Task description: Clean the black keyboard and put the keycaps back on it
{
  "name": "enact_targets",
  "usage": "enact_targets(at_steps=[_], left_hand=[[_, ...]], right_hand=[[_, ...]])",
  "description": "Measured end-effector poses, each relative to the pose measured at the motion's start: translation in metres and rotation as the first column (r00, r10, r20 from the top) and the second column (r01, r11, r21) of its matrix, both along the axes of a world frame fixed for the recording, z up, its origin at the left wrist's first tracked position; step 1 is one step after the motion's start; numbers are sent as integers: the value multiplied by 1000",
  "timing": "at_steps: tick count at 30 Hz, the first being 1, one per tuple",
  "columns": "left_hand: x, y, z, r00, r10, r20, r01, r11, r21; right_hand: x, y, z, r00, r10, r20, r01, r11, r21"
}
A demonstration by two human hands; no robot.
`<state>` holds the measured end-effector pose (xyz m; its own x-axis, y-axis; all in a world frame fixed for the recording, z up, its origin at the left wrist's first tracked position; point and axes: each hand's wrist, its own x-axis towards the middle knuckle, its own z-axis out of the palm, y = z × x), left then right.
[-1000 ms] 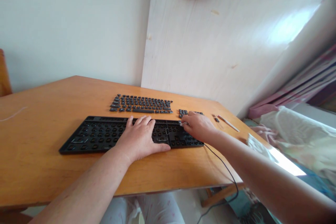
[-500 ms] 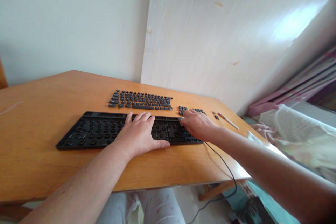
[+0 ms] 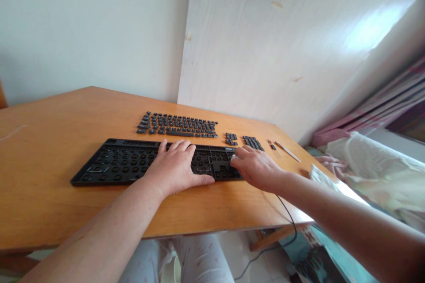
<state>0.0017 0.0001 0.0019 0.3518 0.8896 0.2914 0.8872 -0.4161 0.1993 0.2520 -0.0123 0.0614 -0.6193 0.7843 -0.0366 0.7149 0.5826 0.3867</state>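
Observation:
A black keyboard (image 3: 124,161) with its keycaps taken off lies on the wooden table, its switches and a few wire stabilizers bare. Across its middle rests my left hand (image 3: 179,163), palm down with the fingers spread and the thumb along the near edge. My right hand (image 3: 255,163) is over the number pad end, fingers pinched on a small white piece (image 3: 233,157) that touches the keyboard. Most of that piece is hidden by the fingers. Behind the keyboard, loose black keycaps (image 3: 181,124) are laid out in rows, with smaller groups of navigation keycaps (image 3: 231,138) and number pad keycaps (image 3: 253,143).
Right of the keycaps lie a small tool with thin wires (image 3: 272,146) and a white pen-like stick (image 3: 287,151). A crumpled white cloth or tissue (image 3: 322,177) sits at the table's right edge. The keyboard's black cable (image 3: 292,221) hangs over the front edge.
My right hand has slid a little right and nearer along the number pad end, uncovering keycaps behind it. The white piece in its fingers shows more now. My left hand stays put.

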Motion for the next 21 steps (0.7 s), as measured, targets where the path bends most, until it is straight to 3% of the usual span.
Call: enact_targets(at_steps=[12,16,18,21], left_hand=[[0,-1,2,1000,11,-15,-11,1000,-2],[-1,-1,2,1000,10,-19,-10,1000,-3],[-2,-1,2,1000,2,-21,-2,1000,2],[-3,-1,1,1000,3,-24,-3,1000,5]], right_hand=[[5,-29,-2,1000,9,-23,-9,1000,-12],[11,-32,2,985,-19,-171,6,997,-79],[17,-33,1,925,-55,-377,2,990,-138],[26,-33,-5,682,-261,-683,29,943,-331]])
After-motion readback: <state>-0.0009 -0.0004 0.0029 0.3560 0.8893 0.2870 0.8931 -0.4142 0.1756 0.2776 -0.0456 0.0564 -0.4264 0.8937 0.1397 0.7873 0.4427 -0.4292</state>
